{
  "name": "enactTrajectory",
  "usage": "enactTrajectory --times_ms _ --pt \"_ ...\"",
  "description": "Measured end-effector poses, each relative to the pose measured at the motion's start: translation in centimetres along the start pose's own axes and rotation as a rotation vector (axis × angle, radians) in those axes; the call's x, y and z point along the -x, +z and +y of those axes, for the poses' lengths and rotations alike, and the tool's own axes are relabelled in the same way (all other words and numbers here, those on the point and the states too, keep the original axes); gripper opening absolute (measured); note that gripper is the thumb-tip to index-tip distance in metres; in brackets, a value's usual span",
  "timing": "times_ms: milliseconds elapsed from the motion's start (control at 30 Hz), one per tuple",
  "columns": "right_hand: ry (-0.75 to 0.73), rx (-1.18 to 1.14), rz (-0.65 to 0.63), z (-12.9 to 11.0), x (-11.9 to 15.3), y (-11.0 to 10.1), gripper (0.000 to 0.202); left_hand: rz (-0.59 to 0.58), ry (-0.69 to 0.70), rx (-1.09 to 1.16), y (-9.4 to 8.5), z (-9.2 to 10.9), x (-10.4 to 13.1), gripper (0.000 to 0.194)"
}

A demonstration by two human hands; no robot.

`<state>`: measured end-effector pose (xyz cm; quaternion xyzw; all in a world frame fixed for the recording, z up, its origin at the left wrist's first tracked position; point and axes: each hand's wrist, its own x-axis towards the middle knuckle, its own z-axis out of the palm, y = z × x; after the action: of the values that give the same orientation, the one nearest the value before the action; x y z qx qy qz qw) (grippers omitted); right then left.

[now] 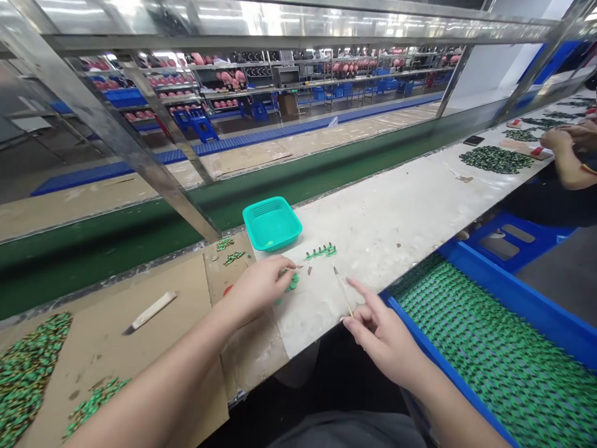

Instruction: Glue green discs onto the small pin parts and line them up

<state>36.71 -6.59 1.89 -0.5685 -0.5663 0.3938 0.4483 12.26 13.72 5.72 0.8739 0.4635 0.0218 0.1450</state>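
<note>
a thin brush is touched at its near end by the half-curled right hand, index stuck out, grip can't be told tbh. green discs are partly hidden under the loosely curled left hand, hold unclear; teal basket is parked beyond it.

Slim tool: wood-like; basket: glossy plastic; cardboard: matt; beam: shiny metal.

Green discs partly hidden by the left hand here, a thin brush met by the right hand, and small green pieces lined up near the teal basket!
</note>
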Motion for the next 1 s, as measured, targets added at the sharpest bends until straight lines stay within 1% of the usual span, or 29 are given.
enactTrajectory --times_ms 33,67,100,133,200,267,300,333,433,500,567,633,733,767,867,1000 --pt "0.013 -0.049 -0.002 -0.1 -0.1 -0.1 0.063 0.017 -0.033 0.007 -0.9 -0.6 0.2 0.027" --pt "0.032 -0.107 -0.016 -0.2 -0.2 -0.3 0.058 0.036 -0.07 0.008 -1.7 -1.2 0.4 0.033" --pt "0.056 -0.174 -0.032 -0.4 -0.5 -0.5 0.05 0.051 -0.105 0.006 -2.4 -1.8 0.6 0.038" --pt "0.081 -0.25 -0.049 -0.5 -0.7 -0.7 0.044 0.055 -0.131 0.004 -3.0 -2.3 0.9 0.042" --pt "0.115 -0.389 -0.067 -0.9 -1.4 -1.1 0.044 0.025 -0.153 -0.005 -3.5 -3.0 1.5 0.038" --pt "0.104 -0.434 -0.047 -1.4 -2.1 -1.4 0.044 -0.033 -0.141 -0.024 -3.0 -3.2 2.0 0.025" --pt "0.079 -0.403 -0.024 -1.6 -2.5 -1.4 0.044 -0.055 -0.132 -0.041 -2.4 -3.2 2.1 0.018" --pt "0.045 -0.35 0.007 -1.8 -2.9 -1.3 0.044 -0.067 -0.125 -0.059 -1.8 -3.1 2.0 0.016" --pt "-0.043 -0.236 0.104 -1.9 -4.0 -0.4 0.056 -0.065 -0.119 -0.107 0.0 -2.7 1.2 0.032" --pt "-0.098 -0.182 0.101 -1.7 -4.5 0.6 0.057 -0.069 -0.122 -0.121 0.7 -2.6 0.6 0.034" --pt "-0.158 -0.083 0.059 -1.5 -4.7 1.4 0.049 -0.074 -0.12 -0.125 0.9 -2.7 0.3 0.034" --pt "-0.209 0.024 0.027 -1.3 -4.6 1.9 0.038 -0.069 -0.109 -0.126 0.9 -2.7 0.7 0.034" --pt "-0.24 0.091 0.028 -1.0 -4.1 2.1 0.028 -0.046 -0.081 -0.124 0.8 -2.6 2.2 0.017" --pt "-0.249 0.108 0.032 -0.8 -3.9 2.2 0.028 -0.034 -0.076 -0.118 0.9 -2.5 2.8 0.017" --pt "-0.276 0.162 0.055 0.0 -3.8 2.7 0.026 0.012 -0.058 -0.085 1.3 -2.1 4.0 0.029" --pt "-0.31 0.261 0.084 1.4 -5.4 4.6 0.013 0.064 -0.037 -0.038 2.3 -1.5 4.2 0.025"
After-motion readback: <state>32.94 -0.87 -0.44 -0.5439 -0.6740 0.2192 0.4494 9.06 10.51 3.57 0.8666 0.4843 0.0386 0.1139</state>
